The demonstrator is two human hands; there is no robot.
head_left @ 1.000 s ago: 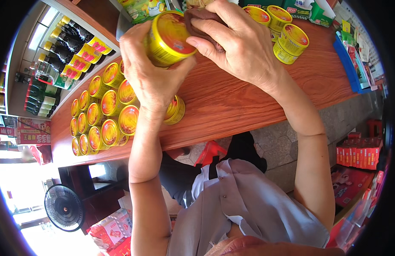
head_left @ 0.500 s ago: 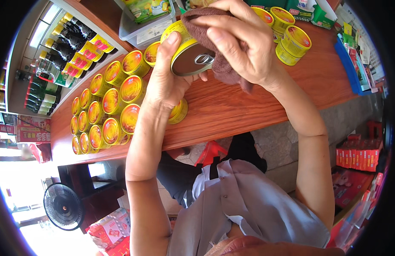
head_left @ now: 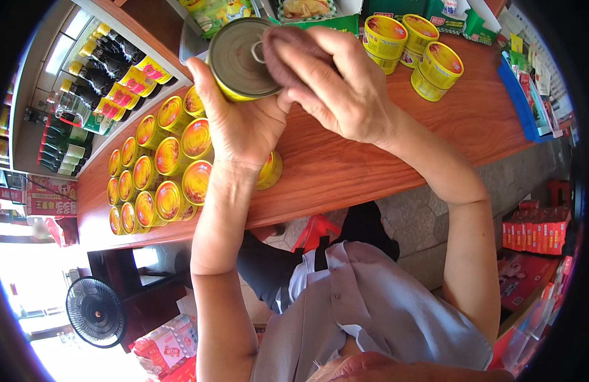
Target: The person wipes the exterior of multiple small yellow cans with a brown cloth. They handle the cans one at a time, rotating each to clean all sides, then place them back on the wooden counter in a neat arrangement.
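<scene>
A yellow tin can rests in my left hand, gripped round its side, with its metal pull-ring end facing up toward me. My right hand is closed on a bunched brown cloth. The cloth presses on the can's metal end, right beside the ring. Left of my left forearm, several matching yellow cans stand in rows on the wooden counter. Another yellow can shows in part just right of that forearm. Beyond my right hand are stacked yellow cans.
The wooden counter runs across in front of me. Behind it stand green open boxes and a plastic bin with green packets. A blue tray is at the right end, a bottle shelf at the left. A black fan stands lower left.
The can has moved left and tipped so its pull-ring end faces up more fully. The cloth has gone from hanging around its upper side to lying bunched on that end.
</scene>
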